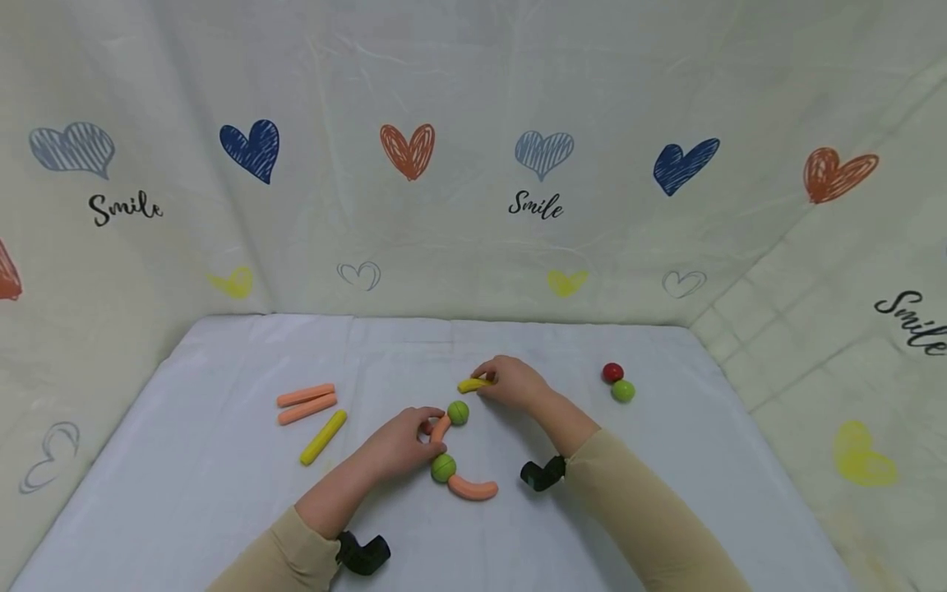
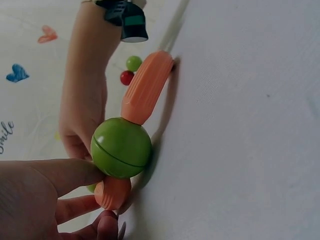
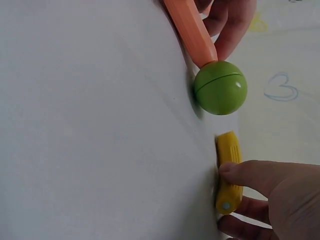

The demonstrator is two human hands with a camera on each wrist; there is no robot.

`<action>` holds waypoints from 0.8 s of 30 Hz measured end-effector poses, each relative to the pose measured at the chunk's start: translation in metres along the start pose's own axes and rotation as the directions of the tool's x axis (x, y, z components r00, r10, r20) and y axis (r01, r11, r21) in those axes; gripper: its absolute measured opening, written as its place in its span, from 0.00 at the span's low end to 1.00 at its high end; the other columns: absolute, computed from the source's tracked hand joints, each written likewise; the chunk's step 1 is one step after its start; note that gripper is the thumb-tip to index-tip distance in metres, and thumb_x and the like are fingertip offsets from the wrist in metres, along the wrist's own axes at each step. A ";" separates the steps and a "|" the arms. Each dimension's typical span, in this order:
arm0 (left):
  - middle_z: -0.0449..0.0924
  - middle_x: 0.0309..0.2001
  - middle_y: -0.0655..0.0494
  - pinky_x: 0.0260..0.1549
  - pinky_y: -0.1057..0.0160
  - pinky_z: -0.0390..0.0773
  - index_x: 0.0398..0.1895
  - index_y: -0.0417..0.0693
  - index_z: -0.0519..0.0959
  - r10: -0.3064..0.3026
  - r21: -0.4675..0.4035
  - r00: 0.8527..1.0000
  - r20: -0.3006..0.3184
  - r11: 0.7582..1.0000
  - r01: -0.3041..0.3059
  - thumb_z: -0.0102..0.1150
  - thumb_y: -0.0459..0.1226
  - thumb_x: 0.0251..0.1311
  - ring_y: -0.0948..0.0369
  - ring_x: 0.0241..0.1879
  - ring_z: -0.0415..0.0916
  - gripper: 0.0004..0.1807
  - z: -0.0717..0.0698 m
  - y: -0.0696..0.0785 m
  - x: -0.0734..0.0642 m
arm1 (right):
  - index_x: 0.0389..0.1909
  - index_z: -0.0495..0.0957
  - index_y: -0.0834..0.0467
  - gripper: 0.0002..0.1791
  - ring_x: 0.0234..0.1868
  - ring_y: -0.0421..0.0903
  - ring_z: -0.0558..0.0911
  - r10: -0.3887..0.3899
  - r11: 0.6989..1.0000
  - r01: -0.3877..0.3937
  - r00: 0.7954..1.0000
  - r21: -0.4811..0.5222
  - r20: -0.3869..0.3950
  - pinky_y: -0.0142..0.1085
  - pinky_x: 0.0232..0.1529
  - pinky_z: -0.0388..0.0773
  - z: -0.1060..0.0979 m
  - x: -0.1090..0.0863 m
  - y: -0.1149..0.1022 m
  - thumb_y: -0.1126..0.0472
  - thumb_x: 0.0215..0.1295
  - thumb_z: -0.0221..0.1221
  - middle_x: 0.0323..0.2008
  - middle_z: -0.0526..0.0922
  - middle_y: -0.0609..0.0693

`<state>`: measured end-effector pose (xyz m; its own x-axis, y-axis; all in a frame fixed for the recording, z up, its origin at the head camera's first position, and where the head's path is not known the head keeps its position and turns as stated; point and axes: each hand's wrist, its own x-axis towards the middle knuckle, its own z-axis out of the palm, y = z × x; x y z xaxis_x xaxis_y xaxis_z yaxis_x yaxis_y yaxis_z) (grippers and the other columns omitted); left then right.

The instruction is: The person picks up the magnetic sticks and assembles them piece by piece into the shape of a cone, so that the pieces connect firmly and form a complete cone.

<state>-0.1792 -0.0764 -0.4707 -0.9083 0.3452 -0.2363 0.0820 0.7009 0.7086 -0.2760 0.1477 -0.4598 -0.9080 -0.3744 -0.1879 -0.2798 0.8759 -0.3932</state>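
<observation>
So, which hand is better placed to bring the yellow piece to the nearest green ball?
Probably the right hand: it pinches the yellow piece, close to that green ball, while the left hand holds the orange piece touching the ball.

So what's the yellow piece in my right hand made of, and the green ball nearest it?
The yellow piece looks like satin plastic: even colour, fine grooves. The pale disc at its end may be metal. The green ball, glossy with a highlight, could be plastic or wood.

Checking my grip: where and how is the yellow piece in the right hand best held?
Likely its middle, pinched across the width from the right: the yellow piece is slim and elongated, and this leaves its end facing the nearest green ball free.
</observation>
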 end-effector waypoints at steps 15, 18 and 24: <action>0.75 0.43 0.57 0.39 0.56 0.72 0.65 0.49 0.74 -0.016 0.014 1.000 0.004 1.000 0.016 0.67 0.44 0.61 0.59 0.39 0.71 0.29 0.001 -0.001 0.002 | 0.49 0.86 0.49 0.15 0.33 0.44 0.75 0.089 0.993 -0.086 0.996 0.086 -0.028 0.38 0.35 0.73 0.005 -0.037 0.001 0.53 0.62 0.68 0.32 0.79 0.45; 0.75 0.43 0.56 0.39 0.56 0.72 0.65 0.49 0.74 -0.021 0.018 1.000 0.005 1.000 0.021 0.67 0.44 0.61 0.58 0.39 0.71 0.29 0.000 0.000 0.001 | 0.49 0.86 0.49 0.15 0.34 0.44 0.75 0.097 0.991 -0.093 0.995 0.094 -0.033 0.38 0.36 0.73 0.006 -0.042 0.002 0.53 0.61 0.69 0.32 0.79 0.44; 0.76 0.43 0.56 0.39 0.55 0.73 0.65 0.49 0.74 -0.032 0.018 0.999 0.005 0.999 0.032 0.68 0.44 0.61 0.58 0.40 0.71 0.29 0.001 0.003 0.001 | 0.49 0.86 0.49 0.15 0.34 0.44 0.74 0.097 0.989 -0.092 0.994 0.113 -0.041 0.38 0.36 0.73 0.007 -0.048 0.002 0.54 0.61 0.69 0.32 0.78 0.45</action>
<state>-0.1792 -0.0731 -0.4692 -0.9085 0.3257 -0.2619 0.0604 0.7224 0.6888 -0.2306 0.1650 -0.4573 -0.9429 -0.2747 -0.1884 -0.1579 0.8667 -0.4732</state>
